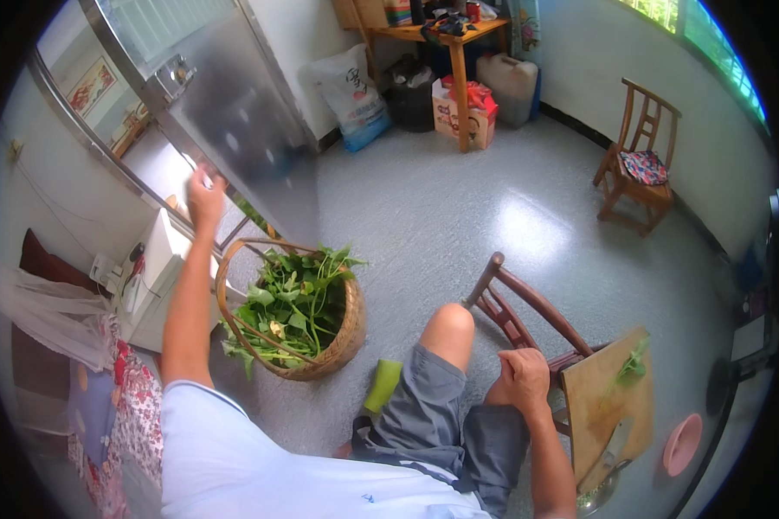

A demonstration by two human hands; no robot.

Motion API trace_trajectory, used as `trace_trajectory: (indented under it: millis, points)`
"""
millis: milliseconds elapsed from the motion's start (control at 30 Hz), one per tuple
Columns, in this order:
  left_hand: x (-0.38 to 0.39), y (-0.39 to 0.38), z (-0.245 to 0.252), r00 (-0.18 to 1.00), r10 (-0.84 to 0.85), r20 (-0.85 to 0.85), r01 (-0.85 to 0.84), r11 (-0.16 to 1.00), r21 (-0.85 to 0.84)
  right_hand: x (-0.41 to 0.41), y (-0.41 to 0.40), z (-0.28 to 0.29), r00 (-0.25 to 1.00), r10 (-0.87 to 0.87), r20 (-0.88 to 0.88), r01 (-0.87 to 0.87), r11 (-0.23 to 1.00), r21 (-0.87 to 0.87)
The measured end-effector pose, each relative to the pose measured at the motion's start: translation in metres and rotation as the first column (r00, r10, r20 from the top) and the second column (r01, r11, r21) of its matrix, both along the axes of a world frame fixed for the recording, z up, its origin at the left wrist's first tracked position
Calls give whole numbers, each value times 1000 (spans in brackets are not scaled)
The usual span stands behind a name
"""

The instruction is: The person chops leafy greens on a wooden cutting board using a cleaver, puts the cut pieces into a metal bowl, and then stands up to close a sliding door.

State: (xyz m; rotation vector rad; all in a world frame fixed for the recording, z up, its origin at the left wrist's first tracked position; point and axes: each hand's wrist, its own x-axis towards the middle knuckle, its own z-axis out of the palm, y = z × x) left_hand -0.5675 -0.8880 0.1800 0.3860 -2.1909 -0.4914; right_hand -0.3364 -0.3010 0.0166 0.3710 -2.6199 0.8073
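My left hand (206,194) is raised at arm's length by the edge of a metal door (234,123), its fingers curled. Whether it grips the door edge cannot be made out. My right hand (526,376) rests at my right knee with the fingers folded in and nothing visible in them. A woven basket (347,337) of leafy green vines (298,292) stands on the floor to my left, its hoop handle up. On my right is a wooden cutting board (591,402) bearing a leafy sprig (633,364) and a cleaver (607,454).
A wooden chair (539,305) adjoins the board. A metal bowl (607,496) is partly under its near edge, and a pink basin (683,444) lies beyond. A small chair (642,168) stands by the wall. A wooden table (457,39), sack (350,97) and jerrycan (507,87) are at the back.
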Motion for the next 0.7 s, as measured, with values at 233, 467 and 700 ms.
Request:
trace_trajectory:
  millis: [233, 467, 700]
  points:
    - [-42, -86, 3, 977, -207, 42, 142, 792, 594, -24, -23, -8, 994, 93, 65, -100, 988, 116]
    - [-66, -18, -15, 985, 172, -6, -151, 880, 451, -29, -23, -19, 991, 103, 82, -114, 983, 146]
    - [-122, 8, -57, 963, -221, -157, 258, 925, 280, -37, -18, -7, 988, 137, 67, -147, 974, 171]
